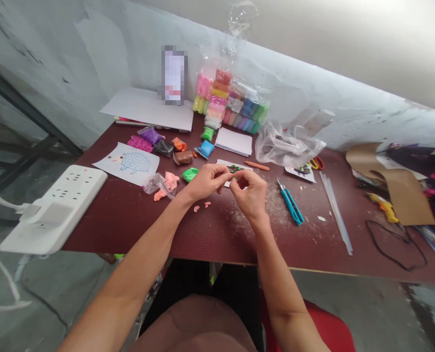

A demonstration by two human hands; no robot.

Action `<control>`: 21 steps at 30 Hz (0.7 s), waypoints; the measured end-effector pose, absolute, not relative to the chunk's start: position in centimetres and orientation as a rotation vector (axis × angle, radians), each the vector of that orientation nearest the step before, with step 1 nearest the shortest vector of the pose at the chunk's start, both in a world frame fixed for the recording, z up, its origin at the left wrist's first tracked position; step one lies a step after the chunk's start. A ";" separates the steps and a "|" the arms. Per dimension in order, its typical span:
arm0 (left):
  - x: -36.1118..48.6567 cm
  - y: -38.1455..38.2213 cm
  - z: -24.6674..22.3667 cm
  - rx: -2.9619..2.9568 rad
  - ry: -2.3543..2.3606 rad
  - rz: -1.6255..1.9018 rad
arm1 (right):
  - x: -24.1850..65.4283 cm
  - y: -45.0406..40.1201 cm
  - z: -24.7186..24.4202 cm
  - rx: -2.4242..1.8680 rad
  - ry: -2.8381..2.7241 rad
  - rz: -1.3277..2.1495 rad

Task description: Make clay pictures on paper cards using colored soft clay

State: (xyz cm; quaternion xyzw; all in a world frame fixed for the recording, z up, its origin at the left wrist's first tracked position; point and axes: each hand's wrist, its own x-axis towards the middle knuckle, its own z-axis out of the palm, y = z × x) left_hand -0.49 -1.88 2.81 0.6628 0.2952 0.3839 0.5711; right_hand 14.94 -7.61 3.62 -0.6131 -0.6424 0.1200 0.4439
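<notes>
My left hand [210, 180] and my right hand [252, 191] meet above the middle of the table, fingertips pinched close together. Whatever lies between them is too small to make out. Just behind the fingers is a white card [223, 163] with small green and dark pieces on it, partly hidden by my hands. A lump of green clay [190, 174] sits left of my left hand. Small pink clay scraps [207, 204] lie in front of it. Behind my right hand is an orange stick-like tool [257, 165]. Farther right rests a teal-handled cutting tool [291, 205].
A hedgehog drawing [135, 164], peach clay [171, 181] and a power strip [56, 210] are on the left. Bagged coloured clay [239, 107] and a pixelated phone-like shape [174, 76] stand at the back. Clear strips [335, 212] and a yellow glue gun [384, 208] lie right.
</notes>
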 end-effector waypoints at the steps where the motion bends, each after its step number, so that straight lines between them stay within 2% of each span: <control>1: -0.6 -1.8 2.9 1.551 0.690 0.905 | 15.2 -7.5 3.5 -1.512 -1.535 0.309; 6: -1.6 -1.3 3.1 1.450 0.714 0.886 | 18.6 -6.6 3.4 -1.484 -1.155 0.431; 15: -1.2 -0.9 2.4 1.338 0.846 0.853 | 20.0 -6.8 2.6 -1.503 -1.108 0.639; 18: -1.2 -0.8 2.1 1.440 0.926 0.819 | 20.3 -6.7 2.3 -1.588 -1.074 0.748; 21: -1.1 -0.7 1.5 1.717 1.087 0.819 | 21.0 -6.5 1.9 -1.669 -1.119 0.715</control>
